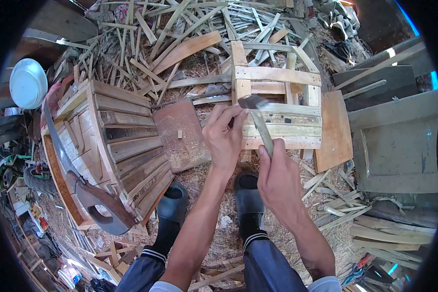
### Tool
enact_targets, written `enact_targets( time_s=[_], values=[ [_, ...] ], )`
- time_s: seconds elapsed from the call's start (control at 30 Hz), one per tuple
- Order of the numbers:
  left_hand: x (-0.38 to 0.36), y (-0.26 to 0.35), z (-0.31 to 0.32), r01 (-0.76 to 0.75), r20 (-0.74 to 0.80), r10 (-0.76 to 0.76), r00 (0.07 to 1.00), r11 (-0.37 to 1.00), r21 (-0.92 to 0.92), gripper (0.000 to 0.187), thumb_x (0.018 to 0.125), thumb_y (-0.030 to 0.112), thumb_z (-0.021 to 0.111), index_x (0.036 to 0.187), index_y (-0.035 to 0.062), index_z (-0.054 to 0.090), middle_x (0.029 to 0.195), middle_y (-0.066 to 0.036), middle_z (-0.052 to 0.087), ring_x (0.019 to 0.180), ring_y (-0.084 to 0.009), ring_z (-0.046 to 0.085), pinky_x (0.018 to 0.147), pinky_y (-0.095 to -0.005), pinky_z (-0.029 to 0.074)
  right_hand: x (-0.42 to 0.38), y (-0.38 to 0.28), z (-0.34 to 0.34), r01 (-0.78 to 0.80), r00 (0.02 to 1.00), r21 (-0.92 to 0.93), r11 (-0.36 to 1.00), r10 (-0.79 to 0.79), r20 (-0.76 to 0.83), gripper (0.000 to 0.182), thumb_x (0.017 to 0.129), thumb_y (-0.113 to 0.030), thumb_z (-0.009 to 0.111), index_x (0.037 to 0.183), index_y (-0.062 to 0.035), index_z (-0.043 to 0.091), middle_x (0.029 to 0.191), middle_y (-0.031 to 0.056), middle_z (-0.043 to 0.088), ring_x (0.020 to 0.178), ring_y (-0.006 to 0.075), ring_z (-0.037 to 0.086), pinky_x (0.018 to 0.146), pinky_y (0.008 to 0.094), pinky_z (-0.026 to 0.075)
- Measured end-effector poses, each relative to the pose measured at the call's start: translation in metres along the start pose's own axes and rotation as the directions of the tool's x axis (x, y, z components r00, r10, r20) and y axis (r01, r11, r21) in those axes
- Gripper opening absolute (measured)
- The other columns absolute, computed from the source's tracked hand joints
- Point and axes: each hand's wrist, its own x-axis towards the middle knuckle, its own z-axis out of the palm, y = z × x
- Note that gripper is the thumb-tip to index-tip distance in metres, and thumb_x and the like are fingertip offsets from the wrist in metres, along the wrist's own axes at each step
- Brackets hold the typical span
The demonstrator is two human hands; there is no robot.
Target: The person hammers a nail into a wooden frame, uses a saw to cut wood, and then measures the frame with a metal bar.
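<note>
My right hand (pixel 282 182) is wrapped round the pale wooden handle of a hammer (pixel 262 130). The dark hammer head, slightly blurred, is over the left end of the slats on a small wooden chair (pixel 282 130). My left hand (pixel 224 136) is closed in a pinch at that same corner, its fingertips close to the hammer head. Whatever lies between those fingertips is too small or hidden to make out. The chair has a slatted seat and a backrest with a curved top rail (pixel 277 75).
At left stands a slatted wooden crate (pixel 131 146) with a handsaw (pixel 100 199) lying across it. A brown board (pixel 180 134) bears a small wood block (pixel 180 134). Wood strips (pixel 258 24) are heaped at the back. An orange-brown panel (pixel 333 131) leans right of the chair.
</note>
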Motion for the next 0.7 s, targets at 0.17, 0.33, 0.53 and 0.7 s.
enact_targets(
  time_s=[0.17, 0.33, 0.53, 0.7],
  values=[
    [0.000, 0.007, -0.003, 0.091, 0.049, -0.091, 0.995, 0.996, -0.003, 0.015, 0.075, -0.008, 0.065, 0.089, -0.0018, 0.067, 0.080, -0.011, 0.063, 0.068, -0.0187, 0.061, 0.062, -0.0278, 0.047, -0.002, -0.001, -0.004, 0.008, 1.000, -0.028, 1.000, -0.008, -0.010, 0.017, 0.094, -0.013, 0.052, 0.092, 0.0014, 0.044, 0.064, 0.0266, 0.056, 0.063, 0.0452, 0.060, 0.052, 0.0516, 0.046],
    [-0.001, 0.004, 0.000, 0.067, 0.022, -0.067, 0.998, 0.998, 0.007, 0.015, 0.075, -0.007, 0.066, 0.089, -0.0012, 0.068, 0.080, -0.011, 0.063, 0.069, -0.0188, 0.061, 0.060, -0.0278, 0.047, 0.004, 0.001, -0.007, -0.043, 0.998, -0.133, 0.990, 0.049, 0.046, 0.019, 0.095, -0.016, 0.050, 0.092, 0.0014, 0.044, 0.064, 0.0263, 0.056, 0.060, 0.0454, 0.059, 0.051, 0.0525, 0.045],
    [0.001, 0.005, -0.001, 0.051, 0.003, -0.051, 0.999, 0.999, 0.001, 0.012, 0.076, -0.002, 0.070, 0.087, -0.0015, 0.067, 0.080, -0.012, 0.063, 0.067, -0.0237, 0.062, 0.057, -0.0295, 0.048, 0.004, 0.008, -0.002, 0.015, 1.000, -0.093, 0.996, -0.015, 0.006, 0.020, 0.096, -0.017, 0.050, 0.092, 0.0016, 0.044, 0.061, 0.0254, 0.056, 0.055, 0.0448, 0.058, 0.048, 0.0514, 0.044],
    [0.001, 0.004, -0.003, 0.009, 0.031, -0.009, 0.999, 1.000, 0.008, 0.012, 0.075, -0.002, 0.070, 0.087, -0.0013, 0.067, 0.080, -0.012, 0.063, 0.071, -0.0254, 0.062, 0.061, -0.0318, 0.049, 0.002, 0.003, -0.005, 0.054, 0.998, -0.057, 0.997, -0.057, -0.038, 0.019, 0.095, -0.016, 0.051, 0.092, 0.0016, 0.045, 0.058, 0.0243, 0.055, 0.054, 0.0437, 0.058, 0.047, 0.0495, 0.044]
  ],
)
